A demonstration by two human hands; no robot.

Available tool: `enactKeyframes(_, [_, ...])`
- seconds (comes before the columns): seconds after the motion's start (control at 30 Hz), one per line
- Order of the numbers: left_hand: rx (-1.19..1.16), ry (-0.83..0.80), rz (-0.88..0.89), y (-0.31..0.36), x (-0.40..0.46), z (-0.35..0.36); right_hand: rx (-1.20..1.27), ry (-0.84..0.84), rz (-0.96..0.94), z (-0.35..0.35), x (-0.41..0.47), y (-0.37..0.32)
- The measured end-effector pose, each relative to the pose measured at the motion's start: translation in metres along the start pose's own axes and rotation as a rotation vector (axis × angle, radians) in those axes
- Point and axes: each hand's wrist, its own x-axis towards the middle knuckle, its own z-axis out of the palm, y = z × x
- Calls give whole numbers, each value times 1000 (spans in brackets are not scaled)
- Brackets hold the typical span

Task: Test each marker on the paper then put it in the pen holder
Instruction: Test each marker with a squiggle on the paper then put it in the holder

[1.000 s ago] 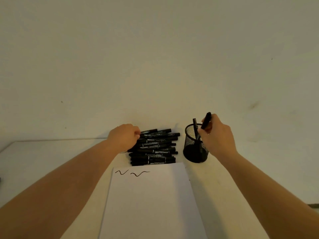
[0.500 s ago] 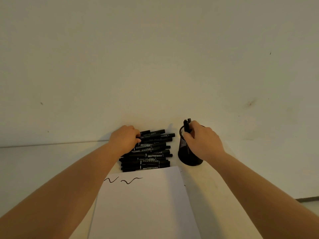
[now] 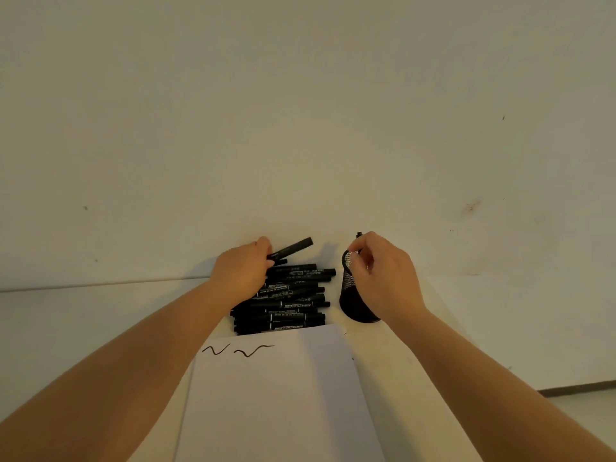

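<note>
Left hand (image 3: 240, 275): we see fingers grasping one black plastic marker (image 3: 293, 249), lifted off the pile (image 3: 286, 301) for testing.
Right hand (image 3: 383, 278): fingers loosely curled, released, over the black mesh pen holder (image 3: 350, 295).

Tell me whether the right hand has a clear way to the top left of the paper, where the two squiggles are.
Probably yes. The right hand is at the pen holder, and the paper by the squiggles lies bare.

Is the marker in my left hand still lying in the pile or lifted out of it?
Lifted out. The left hand grips the marker at one end, and its free end angles up above the pile of markers.
</note>
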Motion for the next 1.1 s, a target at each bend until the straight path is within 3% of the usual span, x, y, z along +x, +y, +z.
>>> enactKeyframes(0.23, [-373, -12, -18, 48, -67, -31, 560, -227, 347, 17, -41, -38])
enactKeyframes(0.4, [-529, 16, -28, 58, -112, -42, 805, -123, 511, 25, -66, -57])
enactKeyframes(0.57, [-504, 118, -97, 48, -149, -44, 995, -19, 749, 25, -87, -69])
enactKeyframes(0.73, [-317, 117, 68, 52, -170, -53, 1055, -264, 895, 27, -100, -79])
enactKeyframes(0.8, [-208, 98, 108, 53, -176, -55, 1088, -309, 925, 29, -103, -83])
enactKeyframes(0.93, [-213, 44, 105, 55, -185, -60, 1122, -328, 930, 30, -105, -88])
enactKeyframes(1.1, [-551, -126, -53, 52, -192, -64, 1054, -379, 819, 29, -103, -88])
